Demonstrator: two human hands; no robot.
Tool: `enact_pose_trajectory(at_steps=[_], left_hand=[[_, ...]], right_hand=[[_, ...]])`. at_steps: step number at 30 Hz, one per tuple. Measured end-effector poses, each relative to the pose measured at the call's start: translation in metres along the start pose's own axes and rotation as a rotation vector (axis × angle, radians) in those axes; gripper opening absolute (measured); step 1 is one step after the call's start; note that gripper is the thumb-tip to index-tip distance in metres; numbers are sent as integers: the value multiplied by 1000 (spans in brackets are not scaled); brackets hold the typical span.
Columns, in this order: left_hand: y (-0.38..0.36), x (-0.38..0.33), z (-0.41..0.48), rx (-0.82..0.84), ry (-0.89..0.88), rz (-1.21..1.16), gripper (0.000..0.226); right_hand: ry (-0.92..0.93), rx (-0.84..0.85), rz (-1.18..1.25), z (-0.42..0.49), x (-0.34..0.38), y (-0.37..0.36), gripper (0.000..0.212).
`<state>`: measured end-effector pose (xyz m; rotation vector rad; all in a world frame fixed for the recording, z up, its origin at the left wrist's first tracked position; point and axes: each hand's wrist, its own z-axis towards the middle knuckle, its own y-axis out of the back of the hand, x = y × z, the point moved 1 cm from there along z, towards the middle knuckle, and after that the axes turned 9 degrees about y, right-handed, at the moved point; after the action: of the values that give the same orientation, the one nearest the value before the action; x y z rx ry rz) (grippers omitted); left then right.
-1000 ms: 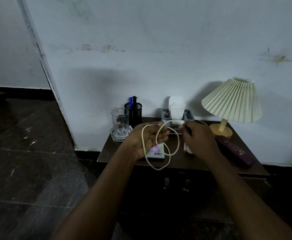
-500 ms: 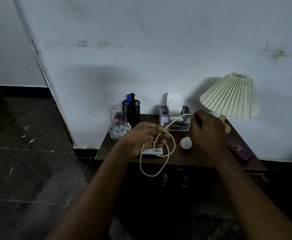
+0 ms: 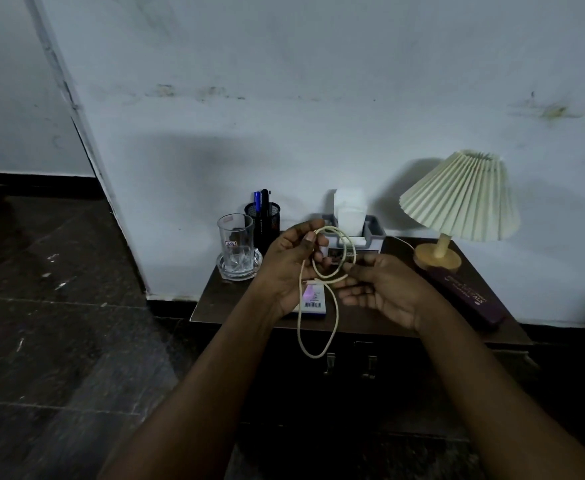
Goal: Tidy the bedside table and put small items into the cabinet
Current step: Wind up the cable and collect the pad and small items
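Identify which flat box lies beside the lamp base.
The long dark purple box; the small white barcoded box lies farther left, by the left hand.

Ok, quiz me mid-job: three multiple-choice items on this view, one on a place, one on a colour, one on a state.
1. Where on the bedside table does the glass stand? A) left rear B) right front C) centre front
2. What colour is the cable? A) red B) cream C) black
3. How are the cabinet doors? A) both open B) one open C) both shut

1 A: it stands beside the pen holder at the left rear.
2 B: the pale loop held by the left hand and right hand is cream.
3 C: both doors sit flush, handles side by side.
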<state>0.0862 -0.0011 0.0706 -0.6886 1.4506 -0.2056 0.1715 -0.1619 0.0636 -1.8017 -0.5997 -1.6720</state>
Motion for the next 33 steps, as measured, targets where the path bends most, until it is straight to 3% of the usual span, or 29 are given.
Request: enact_pose_trajectory(at_steps=[4,9,13,16,19,21,24,26,28,31,33], left_hand=[[-1,-2,-1,58,34,-186,31],[2,1,1,62,27,-271,36],[-4,7,5,-78,-17,-352,18],[-10,9,4,-268,-83,-218,22],[-9,8,3,-451,-140,-82,28],[-4,-1,3,-492,-128,-146,30],[6,-19,5,-413,-64,-347,28],[11,-25,6,-337,-42,-412,26],[14,-27,5,-260,-22,-439,26],[25,-38,1,-143,-10,-409,23],[36,-51,-2,-53,-23,-343,22]], right_hand=[[-51,-14,351,-2,1,-7,16],[-111,-98,553,-6,4,-19,12],[-76,-231,750,-1,-8,-47,16],[-37,-275,762,0,-20,-68,16],[9,-224,598,-2,-26,-74,13],[92,-135,233,-4,-20,-64,13],[228,144,-274,-10,-11,-45,18],[114,411,-349,-18,-13,-45,33],[65,590,-497,-19,-14,-47,28],[135,577,-666,-17,4,-33,9],[192,493,-662,-20,23,-13,12]])
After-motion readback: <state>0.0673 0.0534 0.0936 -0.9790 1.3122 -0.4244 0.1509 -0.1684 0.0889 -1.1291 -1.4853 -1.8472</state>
